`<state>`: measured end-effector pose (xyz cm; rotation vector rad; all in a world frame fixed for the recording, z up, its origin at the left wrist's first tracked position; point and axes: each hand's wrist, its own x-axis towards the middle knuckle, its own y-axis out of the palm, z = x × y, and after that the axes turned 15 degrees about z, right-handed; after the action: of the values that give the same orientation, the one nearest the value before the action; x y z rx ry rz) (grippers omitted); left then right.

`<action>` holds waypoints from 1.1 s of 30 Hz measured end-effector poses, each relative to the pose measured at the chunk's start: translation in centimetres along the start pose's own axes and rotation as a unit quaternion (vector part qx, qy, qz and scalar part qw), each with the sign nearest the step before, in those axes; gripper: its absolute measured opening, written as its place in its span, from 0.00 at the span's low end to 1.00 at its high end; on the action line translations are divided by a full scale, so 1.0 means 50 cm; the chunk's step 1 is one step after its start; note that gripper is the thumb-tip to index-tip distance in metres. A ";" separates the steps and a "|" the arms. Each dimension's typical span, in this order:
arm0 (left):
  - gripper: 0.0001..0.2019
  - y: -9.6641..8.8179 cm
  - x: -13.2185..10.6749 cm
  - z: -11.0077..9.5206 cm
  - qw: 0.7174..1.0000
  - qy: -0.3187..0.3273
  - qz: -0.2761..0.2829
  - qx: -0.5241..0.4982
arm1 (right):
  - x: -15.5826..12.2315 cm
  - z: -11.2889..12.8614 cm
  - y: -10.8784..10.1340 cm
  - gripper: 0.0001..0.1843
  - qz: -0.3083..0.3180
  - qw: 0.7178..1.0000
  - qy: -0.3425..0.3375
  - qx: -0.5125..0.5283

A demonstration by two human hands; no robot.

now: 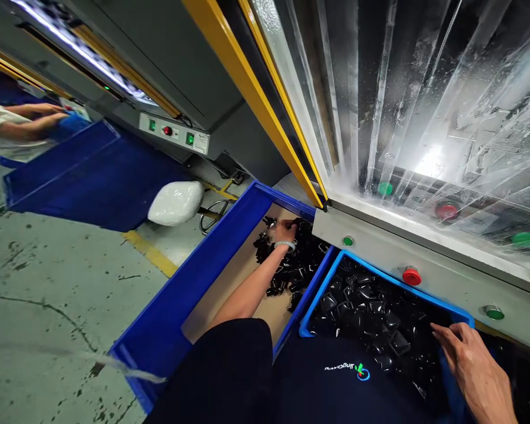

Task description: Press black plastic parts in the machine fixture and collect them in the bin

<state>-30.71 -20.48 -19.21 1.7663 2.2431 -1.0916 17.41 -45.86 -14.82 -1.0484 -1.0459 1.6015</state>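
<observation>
My left hand [285, 231], with a pale bangle at the wrist, reaches into a blue plastic crate [181, 282] lined with brown cardboard. Its fingers press into a heap of small glossy black parts [300, 265], and whether they grip any is hidden. My right hand [463, 353] rests at the near right corner of a shallower blue tray [380, 271], its fingers spread just over the tray's edge. That tray is filled with larger glossy black pieces [366, 312], possibly bagged. My dark logo-printed top [347, 371] covers the bottom of the view.
A grey machine [168, 126] with green and red buttons stands above, behind a yellow frame and a scuffed transparent panel [424, 100]. Another person's hands [30, 121] work at a second blue crate [66, 176] upper left. A white-cushioned stool [175, 203] stands on the green floor [48, 282].
</observation>
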 end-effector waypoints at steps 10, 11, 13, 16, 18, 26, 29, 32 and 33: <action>0.11 -0.010 -0.198 -0.093 0.908 0.039 0.227 -0.349 | 0.091 0.122 -0.128 0.31 -0.079 0.970 -0.197 0.117; 0.12 0.016 -0.227 -0.112 0.888 0.057 0.276 -0.362 | 0.108 0.149 -0.141 0.31 -0.098 0.966 -0.202 0.128; 0.15 0.065 -0.283 -0.150 0.863 0.073 0.364 -0.342 | 0.139 0.193 -0.161 0.32 -0.143 0.956 -0.213 0.139; 0.15 0.120 -0.346 -0.193 0.837 0.088 0.455 -0.292 | 0.173 0.226 -0.181 0.35 -0.185 0.944 -0.234 0.140; 0.14 0.145 -0.370 -0.210 0.822 0.102 0.487 -0.279 | 0.184 0.229 -0.187 0.35 -0.193 0.944 -0.236 0.129; 0.16 0.211 -0.406 -0.235 0.806 0.095 0.493 -0.313 | 0.184 0.205 -0.184 0.34 -0.223 0.952 -0.188 0.091; 0.18 0.235 -0.407 -0.241 0.818 0.111 0.474 -0.308 | 0.182 0.200 -0.180 0.33 -0.211 0.961 -0.171 0.057; 0.19 0.250 -0.395 -0.256 0.821 0.118 0.471 -0.299 | 0.189 0.191 -0.204 0.29 -0.201 0.964 -0.171 0.020; 0.19 0.251 -0.388 -0.267 0.819 0.122 0.474 -0.298 | 0.198 0.185 -0.223 0.27 -0.193 0.964 -0.183 0.028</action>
<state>-8.64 -27.68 -6.07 2.2752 1.1711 0.0454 9.24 -35.45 -3.29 -0.4749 -1.3472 1.5164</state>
